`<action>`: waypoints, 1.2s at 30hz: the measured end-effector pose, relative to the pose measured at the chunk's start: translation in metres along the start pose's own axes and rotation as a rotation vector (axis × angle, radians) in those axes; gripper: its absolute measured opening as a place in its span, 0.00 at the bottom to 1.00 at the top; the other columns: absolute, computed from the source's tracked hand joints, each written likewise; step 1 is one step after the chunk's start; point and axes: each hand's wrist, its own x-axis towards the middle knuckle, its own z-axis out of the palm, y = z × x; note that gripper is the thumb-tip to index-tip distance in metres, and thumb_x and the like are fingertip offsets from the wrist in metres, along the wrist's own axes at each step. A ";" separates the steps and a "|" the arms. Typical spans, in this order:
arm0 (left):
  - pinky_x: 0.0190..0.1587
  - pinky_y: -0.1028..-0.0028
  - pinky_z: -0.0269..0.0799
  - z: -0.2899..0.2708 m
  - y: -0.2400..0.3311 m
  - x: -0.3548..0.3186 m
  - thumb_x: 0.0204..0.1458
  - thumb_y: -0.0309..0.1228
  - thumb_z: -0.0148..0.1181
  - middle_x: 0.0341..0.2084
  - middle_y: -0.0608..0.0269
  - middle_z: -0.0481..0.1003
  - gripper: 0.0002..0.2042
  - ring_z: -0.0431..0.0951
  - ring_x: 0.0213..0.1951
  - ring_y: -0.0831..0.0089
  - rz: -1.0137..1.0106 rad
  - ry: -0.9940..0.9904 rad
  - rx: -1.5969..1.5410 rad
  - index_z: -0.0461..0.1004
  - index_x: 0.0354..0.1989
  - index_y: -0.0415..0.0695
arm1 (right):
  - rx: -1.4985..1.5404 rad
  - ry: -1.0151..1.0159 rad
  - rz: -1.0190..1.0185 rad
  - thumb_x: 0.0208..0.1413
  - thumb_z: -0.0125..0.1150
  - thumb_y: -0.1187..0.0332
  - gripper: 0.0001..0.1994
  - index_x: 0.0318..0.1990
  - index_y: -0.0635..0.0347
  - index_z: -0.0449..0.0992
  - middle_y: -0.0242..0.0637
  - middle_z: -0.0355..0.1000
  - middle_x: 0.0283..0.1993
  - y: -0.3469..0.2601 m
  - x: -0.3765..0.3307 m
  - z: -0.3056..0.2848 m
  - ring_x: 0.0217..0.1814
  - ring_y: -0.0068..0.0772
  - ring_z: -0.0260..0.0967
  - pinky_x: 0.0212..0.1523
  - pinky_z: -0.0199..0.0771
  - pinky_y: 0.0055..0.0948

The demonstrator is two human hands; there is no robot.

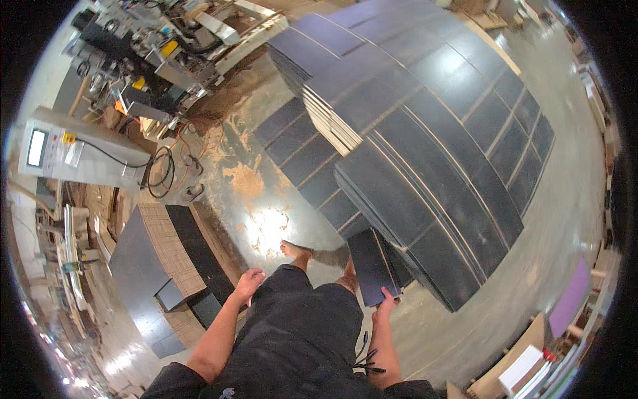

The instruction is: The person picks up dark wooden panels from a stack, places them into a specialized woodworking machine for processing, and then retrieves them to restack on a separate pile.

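Note:
My right hand (pixel 385 303) grips the near end of a dark rectangular panel (pixel 372 267), with the thumb over its face. That panel slants beside the corner of a large stack of dark panels (pixel 425 193); whether it touches the stack I cannot tell. My left hand (pixel 248 286) hangs by my left thigh, holding nothing, its fingers loosely bent and apart. To its left lies a lower stack of panels (pixel 174 249) with pale brown edges and black faces, one small dark piece (pixel 171 294) resting on it.
A machine (pixel 159 63) with metal parts stands at the far left. Nearer is a grey control cabinet (pixel 80 149) with a screen and looped black cable (pixel 161 171). Sawdust (pixel 244 179) is scattered on the floor. Boards (pixel 512 356) lean at the lower right.

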 end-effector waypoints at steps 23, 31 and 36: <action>0.70 0.52 0.53 -0.274 0.026 0.123 0.60 0.60 0.54 0.69 0.52 0.61 0.40 0.58 0.71 0.58 0.162 -0.082 -1.003 0.57 0.71 0.41 | -0.468 -0.892 -0.514 0.28 0.66 0.72 0.40 0.59 0.66 0.66 0.41 0.69 0.49 -0.105 -0.373 0.402 0.50 0.42 0.68 0.56 0.69 0.38; 0.70 0.58 0.55 -0.403 0.065 0.151 0.58 0.60 0.56 0.69 0.56 0.62 0.40 0.63 0.67 0.61 0.106 -0.010 -1.136 0.59 0.71 0.43 | -0.724 -1.399 -0.368 0.27 0.73 0.74 0.38 0.56 0.63 0.71 0.39 0.75 0.48 -0.097 -0.473 0.615 0.52 0.39 0.73 0.57 0.71 0.36; 0.71 0.51 0.53 -0.402 0.059 0.186 0.54 0.66 0.55 0.69 0.54 0.62 0.43 0.62 0.68 0.56 0.347 0.075 -1.744 0.62 0.70 0.46 | -1.281 -1.581 -0.971 0.34 0.78 0.59 0.41 0.59 0.64 0.66 0.52 0.74 0.54 -0.092 -0.576 0.718 0.56 0.50 0.73 0.59 0.70 0.42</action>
